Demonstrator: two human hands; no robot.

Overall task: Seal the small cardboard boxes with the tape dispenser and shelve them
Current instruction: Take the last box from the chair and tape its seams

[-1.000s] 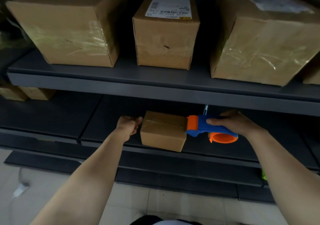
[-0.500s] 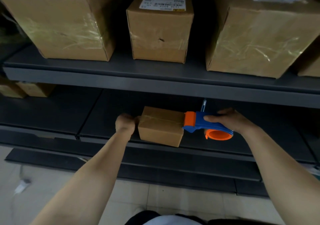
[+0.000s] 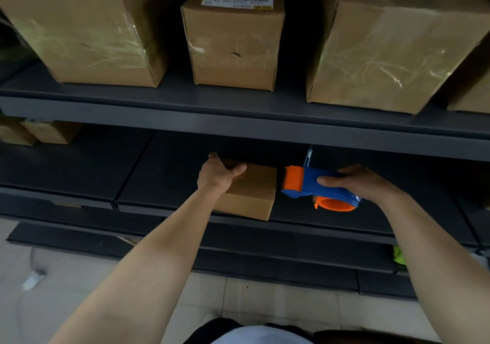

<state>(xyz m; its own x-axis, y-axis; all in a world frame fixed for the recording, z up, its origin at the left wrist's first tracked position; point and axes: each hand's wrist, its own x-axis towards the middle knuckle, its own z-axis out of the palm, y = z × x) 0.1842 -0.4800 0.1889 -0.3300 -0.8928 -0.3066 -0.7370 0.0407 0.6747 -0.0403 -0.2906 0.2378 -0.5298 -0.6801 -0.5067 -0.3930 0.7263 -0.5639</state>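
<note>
Two hands: left hand (image 3: pixel 216 175) grips squarish cardboard box (image 3: pixel 250 196), right hand (image 3: pixel 363 183) seemingly plastic tape dispenser (image 3: pixel 305 184).

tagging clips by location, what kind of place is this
Probably a stockroom or small warehouse: dark metal shelves hold taped, labelled cardboard boxes, and the right hand holds a tape dispenser.

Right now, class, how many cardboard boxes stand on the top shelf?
4: left box, big; middle box, labelled; right box, big; edge box, cut off at far right. Others may be hidden behind.
</note>
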